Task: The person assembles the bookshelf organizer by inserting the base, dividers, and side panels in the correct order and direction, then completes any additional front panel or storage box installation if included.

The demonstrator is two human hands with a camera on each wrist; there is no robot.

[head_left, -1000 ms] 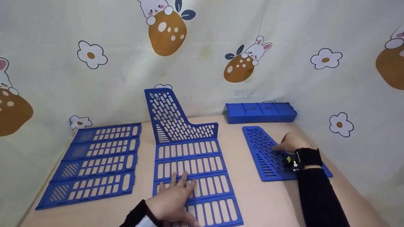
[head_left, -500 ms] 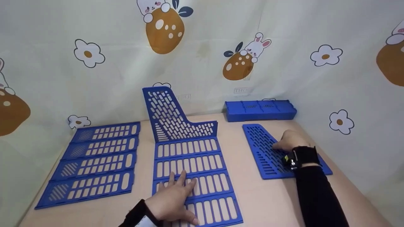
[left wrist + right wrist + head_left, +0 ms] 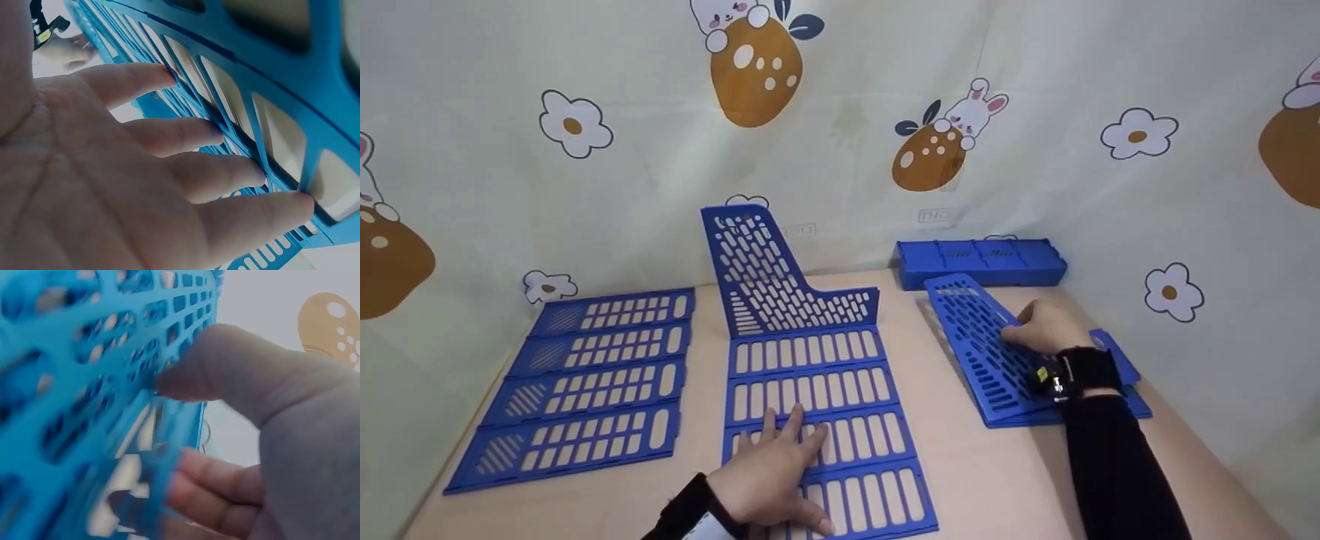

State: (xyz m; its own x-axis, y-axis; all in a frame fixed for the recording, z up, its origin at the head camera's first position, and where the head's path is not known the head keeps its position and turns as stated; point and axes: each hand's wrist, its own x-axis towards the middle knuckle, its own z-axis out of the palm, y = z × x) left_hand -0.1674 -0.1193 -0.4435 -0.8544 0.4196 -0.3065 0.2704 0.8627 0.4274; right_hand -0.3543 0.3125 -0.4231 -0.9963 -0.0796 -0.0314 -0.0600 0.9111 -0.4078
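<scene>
My left hand (image 3: 772, 480) rests on a blue slotted panel (image 3: 811, 409) lying flat, with its fingers spread. In the left wrist view the fingertips (image 3: 292, 203) touch the bars between the slots. A perforated blue file-holder side panel (image 3: 765, 281) stands upright at the far end of that slotted panel. To the right, my right hand (image 3: 1046, 330) pinches the edge of a similar side panel (image 3: 971, 341) between thumb and fingers. That panel is tilted, its far end raised above another side panel (image 3: 1136, 409) beneath. The right wrist view shows the thumb (image 3: 194, 377) on its face.
Another blue panel (image 3: 574, 435), divided into several slotted sections, lies on the left of the table (image 3: 607, 499). A blue ridged block of parts (image 3: 982, 266) sits at the back right. A patterned curtain (image 3: 840, 150) hangs behind and along the sides.
My right hand has lifted the far end of the top side panel off the one below, revealing the lower panel. The left hand has stayed in place.
</scene>
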